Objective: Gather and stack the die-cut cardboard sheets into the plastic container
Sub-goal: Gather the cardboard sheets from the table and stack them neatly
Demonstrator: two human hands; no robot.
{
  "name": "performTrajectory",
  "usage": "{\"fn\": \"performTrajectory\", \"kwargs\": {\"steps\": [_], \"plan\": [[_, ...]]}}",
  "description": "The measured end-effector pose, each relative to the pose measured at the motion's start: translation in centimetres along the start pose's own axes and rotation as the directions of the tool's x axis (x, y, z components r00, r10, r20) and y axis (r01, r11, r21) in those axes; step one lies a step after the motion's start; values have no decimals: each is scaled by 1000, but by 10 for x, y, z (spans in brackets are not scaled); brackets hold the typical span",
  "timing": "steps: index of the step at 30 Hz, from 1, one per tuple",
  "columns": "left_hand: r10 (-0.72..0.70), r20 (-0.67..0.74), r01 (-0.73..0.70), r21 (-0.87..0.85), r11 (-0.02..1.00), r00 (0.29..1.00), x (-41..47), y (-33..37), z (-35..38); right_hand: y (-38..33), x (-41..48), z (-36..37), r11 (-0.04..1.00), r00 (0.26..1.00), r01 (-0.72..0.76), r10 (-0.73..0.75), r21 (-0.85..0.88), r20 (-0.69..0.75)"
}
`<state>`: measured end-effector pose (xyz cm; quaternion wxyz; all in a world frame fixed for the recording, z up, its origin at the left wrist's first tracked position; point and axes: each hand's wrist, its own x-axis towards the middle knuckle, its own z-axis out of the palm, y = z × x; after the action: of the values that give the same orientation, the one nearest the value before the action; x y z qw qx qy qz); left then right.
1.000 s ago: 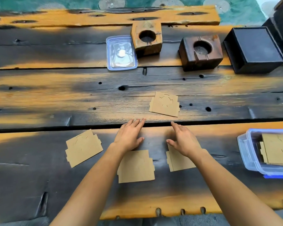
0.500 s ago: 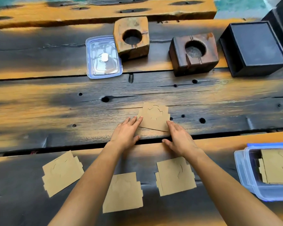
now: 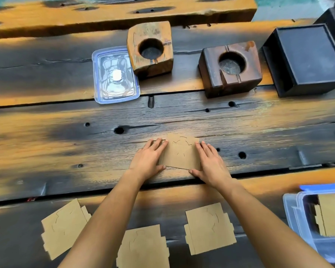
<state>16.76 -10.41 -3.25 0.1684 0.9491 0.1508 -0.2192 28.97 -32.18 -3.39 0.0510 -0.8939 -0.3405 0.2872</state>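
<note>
A brown die-cut cardboard sheet [image 3: 180,153] lies flat on the middle plank of the wooden table. My left hand [image 3: 150,160] rests flat against its left edge and my right hand [image 3: 209,163] against its right edge, fingers extended, touching the sheet from both sides. Three more cardboard sheets lie nearer to me: one at the left [image 3: 63,227], one in the middle [image 3: 143,246] partly under my left forearm, one to the right [image 3: 209,227]. The clear plastic container [image 3: 298,215] at the right edge holds stacked cardboard sheets [image 3: 333,215].
The container's clear lid [image 3: 114,74] lies at the back. Beside it stand a light wooden block with a round hole [image 3: 150,49], a dark wooden block with a hole [image 3: 230,68] and a black box [image 3: 306,59]. Gaps run between the table [image 3: 46,144] planks.
Both hands have reached forward from the near plank to the far sheet and now press on its two sides. The view has moved forward with them.
</note>
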Motion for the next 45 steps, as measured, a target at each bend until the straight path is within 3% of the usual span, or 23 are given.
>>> {"fn": "performTrajectory", "kwargs": {"steps": [12,31,37,45], "plan": [[73,39,-76,95,993,997,20,-8,-2,11,14,-4,997,999,39,-37,65,-27],[91,-19,-87,127,988,996,22,-5,-2,17,20,-11,984,984,163,-157,66,-80],[164,-32,-156,171,973,986,23,-2,-9,20,23,-19,982,988,155,-154,106,-21],[156,-65,-142,191,971,986,-1,4,-11,13,12,-20,979,992,126,-129,159,6]]}}
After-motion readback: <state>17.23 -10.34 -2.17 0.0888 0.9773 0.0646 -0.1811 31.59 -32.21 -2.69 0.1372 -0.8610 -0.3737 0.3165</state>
